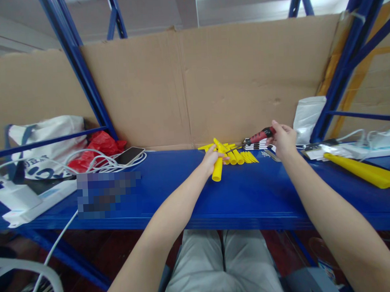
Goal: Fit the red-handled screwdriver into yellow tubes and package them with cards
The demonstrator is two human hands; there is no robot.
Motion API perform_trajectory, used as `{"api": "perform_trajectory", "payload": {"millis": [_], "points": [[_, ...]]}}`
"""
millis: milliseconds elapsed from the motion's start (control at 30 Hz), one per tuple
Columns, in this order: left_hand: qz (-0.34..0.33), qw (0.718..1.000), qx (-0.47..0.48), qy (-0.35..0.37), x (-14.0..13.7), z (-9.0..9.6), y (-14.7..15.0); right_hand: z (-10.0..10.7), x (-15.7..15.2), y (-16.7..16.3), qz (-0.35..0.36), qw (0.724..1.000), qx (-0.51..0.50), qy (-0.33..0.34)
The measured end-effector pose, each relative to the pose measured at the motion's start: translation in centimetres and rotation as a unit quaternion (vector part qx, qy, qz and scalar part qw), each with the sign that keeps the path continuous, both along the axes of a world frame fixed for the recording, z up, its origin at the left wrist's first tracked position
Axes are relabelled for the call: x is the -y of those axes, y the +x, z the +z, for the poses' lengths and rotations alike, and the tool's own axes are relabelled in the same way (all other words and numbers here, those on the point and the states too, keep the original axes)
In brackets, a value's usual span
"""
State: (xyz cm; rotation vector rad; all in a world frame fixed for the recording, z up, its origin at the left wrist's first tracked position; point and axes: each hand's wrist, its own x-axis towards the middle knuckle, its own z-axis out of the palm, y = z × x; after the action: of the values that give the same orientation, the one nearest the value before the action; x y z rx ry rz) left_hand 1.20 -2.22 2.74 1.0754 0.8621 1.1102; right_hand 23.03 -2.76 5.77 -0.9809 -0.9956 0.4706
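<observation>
My left hand (211,159) is closed round a yellow plastic tube-shaped handle (217,170), its round end tilted toward me. In my right hand (283,138) is a red and black screwdriver (259,136), held by the back of its grip. Its thin shaft points left and reaches the yellow handle near my left fingers; whether the tip is in a screw is too small to tell. Just behind and right of my left hand lie several more yellow handles (238,157) and a row of small pointed yellow pieces (249,157).
A phone (131,155), white cables (98,161), a red bag (99,146) and a power strip (51,199) lie on the left. At right are a white pouch (308,117) and a long yellow piece (360,169). Cardboard (140,88) closes the back of the blue table (170,177).
</observation>
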Motion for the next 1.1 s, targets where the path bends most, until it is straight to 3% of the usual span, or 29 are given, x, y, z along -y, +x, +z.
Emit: {"api": "perform_trajectory", "payload": {"millis": [367, 733, 1100], "points": [[-0.09, 0.996, 0.007, -0.013, -0.4, -0.5, 0.1, -0.8, -1.3, 1.1, -0.031, 0.999, 0.026, 0.025], [-0.099, 0.995, 0.018, -0.012, -0.6, -0.6, 0.1, -0.7, -1.2, 1.1, -0.045, 0.998, -0.036, 0.009], [-0.096, 0.995, 0.026, -0.01, -0.3, -0.3, 0.1, -0.8, -1.3, 1.1, -0.038, 0.999, -0.017, 0.021]]}}
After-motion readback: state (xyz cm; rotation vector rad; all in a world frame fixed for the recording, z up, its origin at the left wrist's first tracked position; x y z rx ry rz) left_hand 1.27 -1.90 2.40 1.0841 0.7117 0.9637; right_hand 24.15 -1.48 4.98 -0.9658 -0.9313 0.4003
